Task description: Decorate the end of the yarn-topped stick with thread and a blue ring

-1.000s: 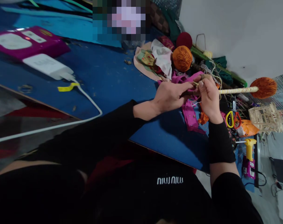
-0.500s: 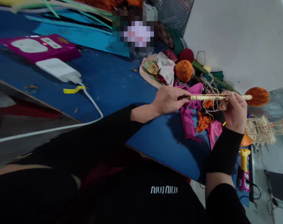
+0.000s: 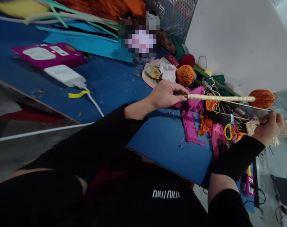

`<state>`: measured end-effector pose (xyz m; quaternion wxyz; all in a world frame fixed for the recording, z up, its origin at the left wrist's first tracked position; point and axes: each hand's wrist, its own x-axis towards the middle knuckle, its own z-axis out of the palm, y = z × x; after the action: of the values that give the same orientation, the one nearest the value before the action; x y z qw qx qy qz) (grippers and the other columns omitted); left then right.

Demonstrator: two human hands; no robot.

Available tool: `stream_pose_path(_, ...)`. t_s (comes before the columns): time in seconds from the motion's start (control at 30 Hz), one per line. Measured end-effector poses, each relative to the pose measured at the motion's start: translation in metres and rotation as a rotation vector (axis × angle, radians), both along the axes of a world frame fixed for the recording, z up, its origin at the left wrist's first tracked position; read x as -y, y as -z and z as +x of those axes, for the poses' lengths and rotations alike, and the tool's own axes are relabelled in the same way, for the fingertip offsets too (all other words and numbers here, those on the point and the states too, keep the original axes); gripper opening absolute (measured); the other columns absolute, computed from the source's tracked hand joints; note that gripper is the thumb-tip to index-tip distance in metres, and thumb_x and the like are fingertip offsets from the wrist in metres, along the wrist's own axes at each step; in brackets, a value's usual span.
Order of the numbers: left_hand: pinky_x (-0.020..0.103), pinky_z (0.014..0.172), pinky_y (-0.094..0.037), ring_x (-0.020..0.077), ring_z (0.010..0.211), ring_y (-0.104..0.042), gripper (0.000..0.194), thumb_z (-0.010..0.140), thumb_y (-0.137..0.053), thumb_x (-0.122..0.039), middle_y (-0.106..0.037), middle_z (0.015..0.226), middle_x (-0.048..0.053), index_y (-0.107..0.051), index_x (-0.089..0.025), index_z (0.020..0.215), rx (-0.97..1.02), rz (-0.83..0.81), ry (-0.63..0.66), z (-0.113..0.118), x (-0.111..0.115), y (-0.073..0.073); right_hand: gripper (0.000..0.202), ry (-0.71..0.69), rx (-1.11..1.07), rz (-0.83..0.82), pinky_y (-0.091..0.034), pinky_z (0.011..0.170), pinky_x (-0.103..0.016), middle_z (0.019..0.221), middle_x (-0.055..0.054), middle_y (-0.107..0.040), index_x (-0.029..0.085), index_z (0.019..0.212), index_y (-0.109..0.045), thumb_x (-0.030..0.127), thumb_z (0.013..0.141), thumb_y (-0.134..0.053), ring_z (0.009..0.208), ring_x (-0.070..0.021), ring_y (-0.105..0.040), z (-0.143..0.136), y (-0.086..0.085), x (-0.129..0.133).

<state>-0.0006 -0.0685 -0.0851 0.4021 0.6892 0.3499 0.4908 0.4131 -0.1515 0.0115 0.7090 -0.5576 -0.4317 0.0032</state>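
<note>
wrapped stick (image 3: 219,97) is up off the desk (image 3: 162,138), roughly level in view, above the pile of scraps. orange ball (image 3: 262,98) on its far end, pale yellowish wrap along most of the length, dark bit at the near end.

left hand (image 3: 165,94): closed in a pinch, thumb and fingers on the near end of the stick. right hand (image 3: 270,126): out past the ball, fingertips closed on the thread (image 3: 254,107), which runs back to the stick and looks taut. exact spot where it meets the wrap: can't tell.

handling, my read: stick is light and fairly stiff, ball end probably a bit heavier, so it'd tip or twist if pinched too loosely at the near end. wrap looks smooth, may slip or loosen if rubbed. ball covering looks soft and crinkly, would crush, so don't grip there. best hold is the near end, firm, no squeezing mid-wrap. thread is thin and limp, could snag or snap if yanked; light steady pull only.

nearby: magenta cloth (image 3: 190,126) and orange scraps (image 3: 205,124) on the desk below, scissors (image 3: 228,131) under the ball side, loose strands around them that could catch.
</note>
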Motion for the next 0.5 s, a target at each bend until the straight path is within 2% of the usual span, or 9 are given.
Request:
stream_pose_path(0.07,0.025,0.058,-0.048,0.0146,0.061,-0.065,0.025,0.071,-0.08,-0.031,-0.08,0.074,0.004,-0.088,-0.02,0.092,-0.034,-0.023,0.043,-0.002,-0.001,0.0,0.02,0.111,-0.007,0.106,-0.025,0.048,-0.034,0.057,0.004,-0.043,0.031,0.06,-0.062,0.024,0.077,-0.07,0.047,-0.0113,-0.032,0.001,0.0,-0.006)
stream_pose_path(0.17,0.025,0.056,-0.048,0.0141,0.058,-0.064,0.024,0.071,-0.08,-0.029,-0.077,0.069,0.004,-0.088,-0.02,0.091,-0.069,-0.063,0.118,-0.006,-0.002,-0.001,0.027,0.277,0.01,0.186,-0.034,0.051,-0.032,0.062,0.003,-0.048,0.028,0.058,-0.055,0.011,0.077,-0.065,0.052,-0.0112,-0.039,0.0,-0.001,-0.016)
stream_pose_path(0.23,0.025,0.059,-0.049,0.0144,0.06,-0.065,0.025,0.07,-0.08,-0.028,-0.078,0.071,0.004,-0.087,-0.019,0.093,-0.092,-0.077,0.15,-0.009,-0.003,-0.003,0.031,0.318,0.019,0.227,-0.044,0.058,-0.028,0.064,0.003,-0.049,0.025,0.057,-0.052,0.004,0.077,-0.062,0.058,-0.0105,-0.045,0.0,0.0,-0.019)
stream_pose_path(0.33,0.025,0.064,-0.052,0.0156,0.067,-0.069,0.03,0.072,-0.078,-0.031,-0.08,0.078,0.005,-0.087,-0.017,0.097,-0.141,-0.079,0.173,-0.013,-0.004,-0.007,0.036,0.259,-0.001,0.213,-0.049,0.066,-0.024,0.06,0.006,-0.043,0.021,0.054,-0.046,0.001,0.081,-0.059,0.06,-0.0086,-0.047,0.004,0.001,-0.019)
stream_pose_path(0.43,0.024,0.064,-0.052,0.0161,0.069,-0.071,0.033,0.073,-0.077,-0.034,-0.08,0.08,0.005,-0.087,-0.017,0.1,-0.174,-0.095,0.195,-0.016,-0.005,-0.009,0.043,0.183,-0.093,0.143,-0.047,0.062,-0.022,0.055,0.007,-0.035,0.021,0.051,-0.036,0.003,0.084,-0.056,0.054,-0.0065,-0.041,0.013,0.004,-0.017)
stream_pose_path(0.5,0.023,0.063,-0.051,0.016,0.068,-0.071,0.033,0.072,-0.077,-0.035,-0.08,0.078,0.005,-0.087,-0.018,0.099,-0.176,-0.107,0.213,-0.018,-0.007,-0.009,0.042,0.108,-0.141,0.078,-0.047,0.061,-0.022,0.056,0.007,-0.038,0.021,0.051,-0.037,0.007,0.086,-0.056,0.054,-0.0063,-0.044,0.021,0.008,-0.013)
